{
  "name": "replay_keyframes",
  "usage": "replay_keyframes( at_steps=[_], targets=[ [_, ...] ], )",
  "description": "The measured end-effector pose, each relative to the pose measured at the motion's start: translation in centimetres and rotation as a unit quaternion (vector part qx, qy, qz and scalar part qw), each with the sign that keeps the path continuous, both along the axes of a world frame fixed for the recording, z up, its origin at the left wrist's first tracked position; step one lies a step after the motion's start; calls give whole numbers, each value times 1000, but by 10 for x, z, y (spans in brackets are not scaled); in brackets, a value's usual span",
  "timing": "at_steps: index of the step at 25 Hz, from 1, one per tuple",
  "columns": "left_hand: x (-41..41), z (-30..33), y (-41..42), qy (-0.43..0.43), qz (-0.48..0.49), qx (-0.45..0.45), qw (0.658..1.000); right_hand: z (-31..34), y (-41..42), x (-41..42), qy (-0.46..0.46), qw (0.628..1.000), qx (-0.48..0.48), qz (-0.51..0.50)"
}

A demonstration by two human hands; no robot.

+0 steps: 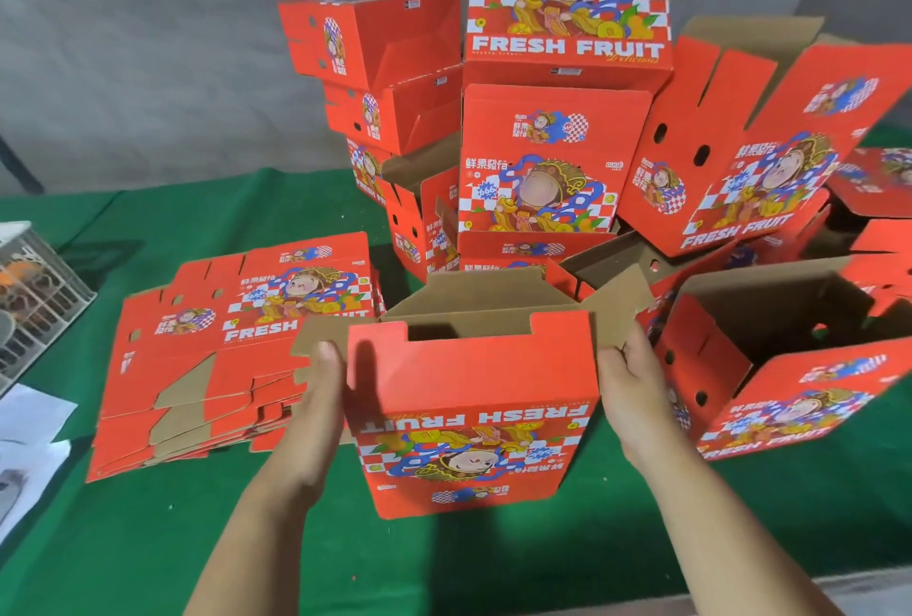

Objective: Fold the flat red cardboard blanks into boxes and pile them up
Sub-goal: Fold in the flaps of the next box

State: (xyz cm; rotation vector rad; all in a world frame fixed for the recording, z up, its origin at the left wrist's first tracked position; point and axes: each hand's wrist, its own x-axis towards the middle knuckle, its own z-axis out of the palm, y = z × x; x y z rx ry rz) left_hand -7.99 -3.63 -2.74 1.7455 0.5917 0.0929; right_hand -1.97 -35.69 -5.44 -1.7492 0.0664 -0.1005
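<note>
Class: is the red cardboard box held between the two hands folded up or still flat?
Folded up: the red cardboard box stands as an open-topped shell, brown flaps raised.

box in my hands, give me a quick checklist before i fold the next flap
1. Both hands on the box: ok. Left hand and right hand press its two sides.
2. Box opened into a tube: ok, brown inside shows at the top.
3. Top flaps folded: not ok, the brown flaps are unfolded and stand up.
4. Far end closed: cannot tell, it is hidden.
5. Blanks on hand: ok, a stack of flat blanks lies to the left on the green table.
6. Pile steady: cannot tell; the stacked boxes behind look uneven.
</note>
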Motion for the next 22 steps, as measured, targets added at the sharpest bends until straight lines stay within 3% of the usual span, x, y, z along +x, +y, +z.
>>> replay_keyframes(
  at_steps=[2, 7, 11, 15, 19, 22],
  targets=[
    [-7, -4, -17, -53, 19, 35, 998, 1, 0, -4, -19, 1000, -12, -4],
    [-17, -21, -35, -142, 84, 293, 942, 8, 10, -15, -38, 996, -61, 62],
    [-12, -19, -36, -205, 23, 406, 890, 2, 13, -20, -67, 982, -160, 70],
    [-1, -5, -24, -175, -60, 403, 896, -4, 9, -22, -78, 969, -222, 79],
    [28, 15, -15, -202, -167, 195, 945, -4, 7, -23, -74, 965, -237, 86],
    [50, 11, -18, -171, -175, 248, 937, -3, 6, -26, -65, 963, -243, 97]
  ],
)
